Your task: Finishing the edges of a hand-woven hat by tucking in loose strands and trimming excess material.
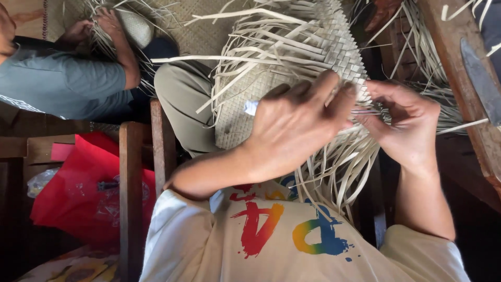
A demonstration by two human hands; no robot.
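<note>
1. The weave [292, 57] is a half-done piece of pale flat strips, resting on the person's lap in the middle of the view. Everything else here is placed relative to it.
2. The left hand [295, 128] lies over the weave's lower edge, fingers curled and closed down onto the strips there. A small pale bit [251, 107] pokes out at its knuckles (can't tell what it is).
3. The right hand [404, 125] is at the weave's lower right corner, fingertips pinched on a strip or two right where the woven part ends. The two hands nearly touch, thumb side to thumb side.
4. Loose strips [334, 172] hang off the weave's bottom edge over the person's white shirt [271, 240] (it has a rainbow-coloured print). More loose ends fan out from its left and top sides.
5. Left of the weave, well apart, another person in a grey-blue shirt [62, 83] has both hands in their own bundle of strips [112, 26].
6. Below and left of the weave there's a wooden chair frame [130, 193] with a red bag [78, 188] behind it.
7. Right of the weave runs a wooden beam [459, 73] with a knife blade [482, 81] lying on it.
8. A woven mat [203, 31] shows behind the weave's top left.
</note>
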